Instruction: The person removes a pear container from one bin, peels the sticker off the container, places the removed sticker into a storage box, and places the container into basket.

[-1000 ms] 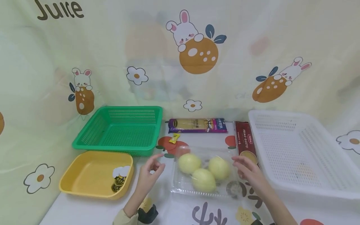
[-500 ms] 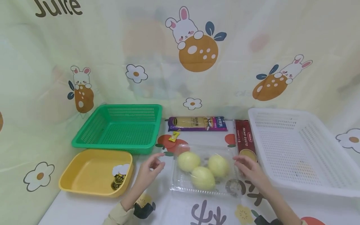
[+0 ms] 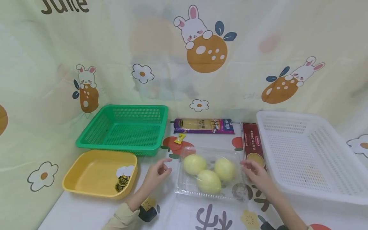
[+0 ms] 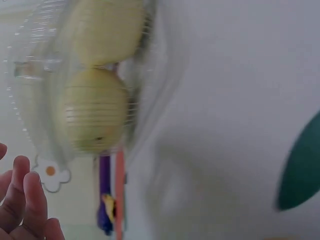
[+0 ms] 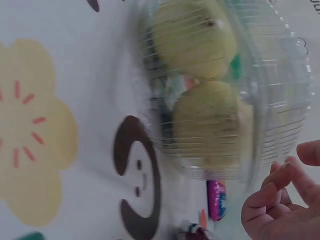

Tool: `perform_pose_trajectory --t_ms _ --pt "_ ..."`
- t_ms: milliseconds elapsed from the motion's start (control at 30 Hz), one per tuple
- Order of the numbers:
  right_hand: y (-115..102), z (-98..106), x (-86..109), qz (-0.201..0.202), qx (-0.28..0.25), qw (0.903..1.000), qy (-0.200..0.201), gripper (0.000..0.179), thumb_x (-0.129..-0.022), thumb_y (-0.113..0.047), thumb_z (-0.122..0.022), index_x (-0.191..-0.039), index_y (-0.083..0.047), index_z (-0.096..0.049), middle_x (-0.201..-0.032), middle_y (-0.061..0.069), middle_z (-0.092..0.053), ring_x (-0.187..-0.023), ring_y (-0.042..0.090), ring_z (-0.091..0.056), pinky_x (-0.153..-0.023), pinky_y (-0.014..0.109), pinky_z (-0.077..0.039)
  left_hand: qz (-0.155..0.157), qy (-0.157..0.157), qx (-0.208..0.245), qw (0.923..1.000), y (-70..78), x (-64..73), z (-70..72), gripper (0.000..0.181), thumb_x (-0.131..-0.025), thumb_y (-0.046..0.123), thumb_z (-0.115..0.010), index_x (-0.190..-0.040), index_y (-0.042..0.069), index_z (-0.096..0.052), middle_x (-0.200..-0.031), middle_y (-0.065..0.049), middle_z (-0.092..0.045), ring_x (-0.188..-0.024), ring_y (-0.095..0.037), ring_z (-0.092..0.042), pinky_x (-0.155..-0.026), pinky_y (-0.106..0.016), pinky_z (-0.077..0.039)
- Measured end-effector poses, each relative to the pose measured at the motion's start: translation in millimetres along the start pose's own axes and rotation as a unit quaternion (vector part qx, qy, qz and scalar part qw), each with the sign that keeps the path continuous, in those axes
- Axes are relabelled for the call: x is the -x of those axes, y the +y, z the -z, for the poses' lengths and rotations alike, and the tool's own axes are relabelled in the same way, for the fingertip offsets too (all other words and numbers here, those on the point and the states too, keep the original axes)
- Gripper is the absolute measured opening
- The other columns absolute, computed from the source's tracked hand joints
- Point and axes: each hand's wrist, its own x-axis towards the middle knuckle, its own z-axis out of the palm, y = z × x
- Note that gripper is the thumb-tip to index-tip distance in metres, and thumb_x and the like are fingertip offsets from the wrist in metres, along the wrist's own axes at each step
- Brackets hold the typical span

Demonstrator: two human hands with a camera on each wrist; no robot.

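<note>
A clear plastic clamshell box [image 3: 184, 188] lies shut on the table between my two hands. Inside are three pale yellow-green round fruits [image 3: 209, 182], which look like small melons. To the left of the box hovers my left hand [image 3: 156, 174], holding nothing, its fingers loosely bent and a small gap away from the box. My right hand [image 3: 260, 179] is at the box's right edge with fingers loosely bent; whether its fingertips touch the plastic I cannot tell. Both wrist views show the box's ribbed side and fingers [image 4: 35, 200] near its lid.
A green basket [image 3: 135, 148] and a yellow tray [image 3: 97, 195] stand at left, a white basket [image 3: 313, 195] at right. Behind the box lie a purple pasta packet [image 3: 204, 126] and a small yellow sachet [image 3: 180, 138]. A red spaghetti packet [image 3: 252, 140] lies beside the white basket.
The head view has shifted slightly. Both hands stay beside the box with nearly the same pose, and the box has not visibly moved on the table.
</note>
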Motion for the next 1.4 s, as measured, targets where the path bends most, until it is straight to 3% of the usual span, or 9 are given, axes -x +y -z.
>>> perform_pose_trajectory --t_ms 133,500,700,833,1033,1133,1233,1300,1400 --pt "3 0 3.3 -0.025 -0.004 0.9997 0.001 0.034 -0.093 -0.021 -0.048 -0.118 0.003 -0.048 -0.101 0.014 -0.049 -0.076 0.016 -0.049 -0.061 0.027 -0.045 0.01 -0.014 0.001 0.9998 -8.8 1.7 -9.3 0.03 -0.085 0.01 -0.061 -0.114 0.006 -0.054 -0.068 0.005 -0.053 -0.058 -0.011 -0.046 -0.052 -0.022 -0.04" --pt "26 -10 14.5 -0.086 -0.044 0.9953 -0.007 0.039 -0.094 -0.024 -0.047 -0.128 -0.005 -0.041 -0.091 0.01 -0.052 -0.069 0.016 -0.047 -0.059 0.028 -0.043 0.057 -0.051 0.059 0.9953 -8.4 6.0 -27.1 0.05 -0.092 0.027 -0.051 -0.134 0.005 -0.037 -0.072 -0.001 -0.057 -0.056 -0.014 -0.051 -0.053 -0.025 -0.043" --pt "33 -20 21.1 -0.089 -0.112 0.9894 0.024 0.049 -0.095 -0.02 -0.045 -0.135 -0.001 -0.025 -0.066 0.003 -0.047 -0.053 0.008 -0.039 -0.044 0.023 -0.036 0.066 -0.076 0.059 0.9932 -8.3 6.0 -32.4 0.053 -0.093 0.032 -0.048 -0.138 0.008 -0.034 -0.069 0.002 -0.058 -0.054 -0.018 -0.053 -0.05 -0.025 -0.044" --pt "36 -21 19.9 -0.115 -0.119 0.9862 0.002 0.05 -0.096 -0.027 -0.042 -0.136 -0.002 -0.027 -0.06 0.001 -0.042 -0.048 0.007 -0.037 -0.042 0.021 -0.035 0.092 -0.074 0.066 0.9908 -9.7 7.1 -34.3 0.059 -0.092 0.031 -0.05 -0.139 0.003 -0.028 -0.067 0.001 -0.058 -0.052 -0.02 -0.052 -0.049 -0.025 -0.042" --pt "44 -22 16.2 -0.146 -0.213 0.9658 -0.024 0.048 -0.096 -0.028 -0.041 -0.138 -0.01 -0.029 -0.064 -0.002 -0.042 -0.041 0.004 -0.034 -0.038 0.017 -0.032 0.093 -0.099 0.074 0.988 -10.1 10.8 -38.7 0.051 -0.096 0.031 -0.04 -0.135 -0.001 -0.036 -0.053 -0.001 -0.044 -0.043 -0.013 -0.044 -0.043 -0.025 -0.04" --pt "50 -20 16.3 -0.121 -0.283 0.9505 -0.041 0.047 -0.095 -0.023 -0.043 -0.139 -0.014 -0.028 -0.066 -0.004 -0.043 -0.041 0.002 -0.035 -0.038 0.015 -0.032 0.092 -0.114 0.085 0.9856 -7.7 10.6 -38.8 0.048 -0.097 0.029 -0.039 -0.136 0.001 -0.035 -0.055 -0.001 -0.044 -0.043 -0.014 -0.044 -0.042 -0.025 -0.04" --pt "54 -15 16.2 -0.074 -0.31 0.944 -0.086 0.05 -0.095 -0.018 -0.043 -0.141 -0.013 -0.025 -0.063 -0.006 -0.045 -0.041 0.001 -0.038 -0.039 0.014 -0.033 0.087 -0.117 0.09 0.9852 -4.2 9.3 -36.4 0.046 -0.097 0.026 -0.039 -0.136 0.002 -0.034 -0.056 -0.001 -0.044 -0.045 -0.013 -0.044 -0.043 -0.023 -0.04" --pt "54 -13 15.6 -0.041 -0.318 0.9403 -0.116 0.054 -0.095 -0.011 -0.041 -0.141 -0.002 -0.014 -0.058 -0.006 -0.047 -0.041 0.002 -0.04 -0.039 0.014 -0.034 0.085 -0.116 0.09 0.9855 -2.2 8.5 -34.9 0.045 -0.097 0.024 -0.038 -0.137 0.002 -0.034 -0.058 -0.001 -0.044 -0.046 -0.012 -0.043 -0.044 -0.023 -0.039" --pt "51 -12 15.7 -0.023 -0.341 0.9303 -0.134 0.054 -0.092 -0.003 -0.039 -0.14 -0.004 -0.014 -0.055 -0.007 -0.048 -0.041 0.002 -0.041 -0.04 0.014 -0.034 0.08 -0.11 0.09 0.9866 -3.7 7.9 -33.8 0.045 -0.098 0.024 -0.037 -0.137 0.002 -0.033 -0.058 0.0 -0.043 -0.045 -0.01 -0.042 -0.043 -0.022 -0.038"
